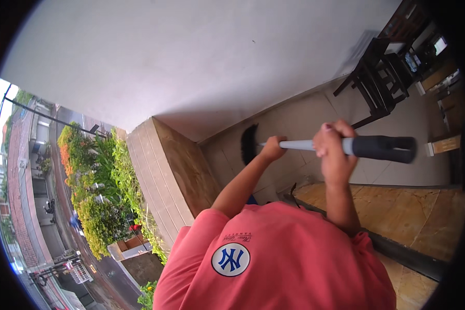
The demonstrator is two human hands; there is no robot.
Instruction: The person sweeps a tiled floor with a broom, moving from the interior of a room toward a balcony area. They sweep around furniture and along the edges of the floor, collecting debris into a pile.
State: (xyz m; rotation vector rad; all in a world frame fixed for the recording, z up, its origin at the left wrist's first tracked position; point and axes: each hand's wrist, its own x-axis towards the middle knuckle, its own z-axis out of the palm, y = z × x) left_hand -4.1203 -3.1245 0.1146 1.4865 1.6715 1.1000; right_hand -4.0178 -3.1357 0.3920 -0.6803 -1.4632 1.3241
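A broom (297,145) with a grey handle and a black end grip lies across the view in both my hands. My left hand (273,148) is closed round the handle's lower part, close to the dark bristle head (249,144). Farther up, just below the black grip, my right hand (335,147) is wrapped round the handle. The bristles are over the tiled floor (289,118), near the corner by the wall; whether they touch it I cannot tell.
A white wall (191,57) rises in front. At the far right stands a dark wooden chair (373,85). A tiled ledge (157,181) lies to the left, with plants (101,181) and a street beyond. Brown stone slabs (392,212) and a dark edge are at the lower right.
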